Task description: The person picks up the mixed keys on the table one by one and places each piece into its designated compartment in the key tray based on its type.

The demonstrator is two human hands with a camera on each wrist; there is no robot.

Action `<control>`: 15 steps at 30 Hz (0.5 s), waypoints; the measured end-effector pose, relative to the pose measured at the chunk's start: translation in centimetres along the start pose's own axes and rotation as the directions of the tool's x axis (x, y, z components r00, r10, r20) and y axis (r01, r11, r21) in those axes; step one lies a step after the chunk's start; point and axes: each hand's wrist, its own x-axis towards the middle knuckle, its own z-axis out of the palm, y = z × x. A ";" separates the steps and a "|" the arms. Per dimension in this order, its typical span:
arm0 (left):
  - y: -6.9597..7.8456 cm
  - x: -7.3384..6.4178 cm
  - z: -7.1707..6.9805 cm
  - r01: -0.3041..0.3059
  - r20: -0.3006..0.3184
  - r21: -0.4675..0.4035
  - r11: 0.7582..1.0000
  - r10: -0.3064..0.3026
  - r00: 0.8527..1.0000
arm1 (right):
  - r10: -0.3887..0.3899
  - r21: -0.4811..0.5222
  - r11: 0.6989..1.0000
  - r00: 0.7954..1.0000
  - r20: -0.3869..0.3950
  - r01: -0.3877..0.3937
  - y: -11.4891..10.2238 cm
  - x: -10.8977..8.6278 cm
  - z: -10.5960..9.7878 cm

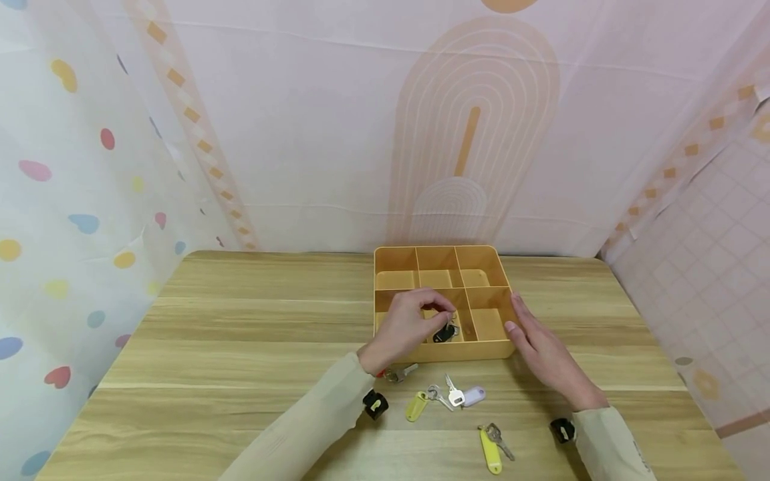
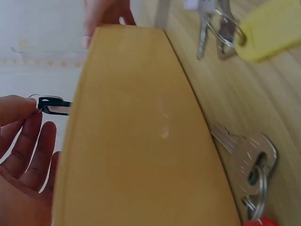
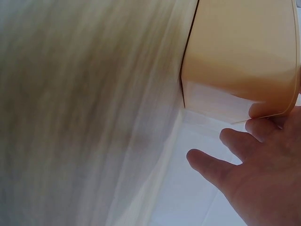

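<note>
My left hand (image 1: 415,319) is over the front middle compartment of an orange divided box (image 1: 445,351). Its thumb and forefinger pinch the ring of a key with a black tag (image 1: 444,333). In the left wrist view that black tag (image 2: 54,104) hangs from the fingertips beside the box's rim, its lower part hidden by the wall. My right hand (image 1: 544,347) rests against the box's right side near the front corner. The right wrist view shows the extended fingers (image 3: 240,143) of that hand touching the box's wall.
In front of the box lie keys with a yellow-green tag (image 1: 416,406), a lilac tag (image 1: 474,395) and a bright yellow tag (image 1: 490,451). Another key (image 1: 402,374) with a red tag lies by my left wrist. A patterned cloth (image 1: 313,133) hangs behind the wooden table (image 1: 240,307).
</note>
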 end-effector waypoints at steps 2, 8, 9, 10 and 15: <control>-0.4 0.1 0.2 0.001 0.012 0.012 1.000 -0.001 1.000 | -0.003 -0.001 1.000 1.000 -0.002 0.003 0.0 0.0 0.0; -1.1 0.1 0.4 -0.032 0.020 0.057 0.998 0.031 0.999 | -0.002 -0.001 1.000 1.000 -0.001 0.002 0.1 -0.1 0.1; -1.1 0.1 0.4 -0.034 0.021 0.069 0.997 0.032 0.999 | 0.000 -0.001 1.000 1.000 0.001 0.000 0.1 0.0 0.1; -1.1 0.1 0.4 -0.034 0.024 0.084 0.996 0.032 0.999 | -0.001 0.000 1.000 1.000 0.001 0.001 0.2 0.0 0.1; -1.1 0.2 0.5 -0.021 0.053 0.121 0.992 0.015 0.999 | 0.003 0.006 1.000 1.000 0.004 -0.003 0.2 -0.1 0.1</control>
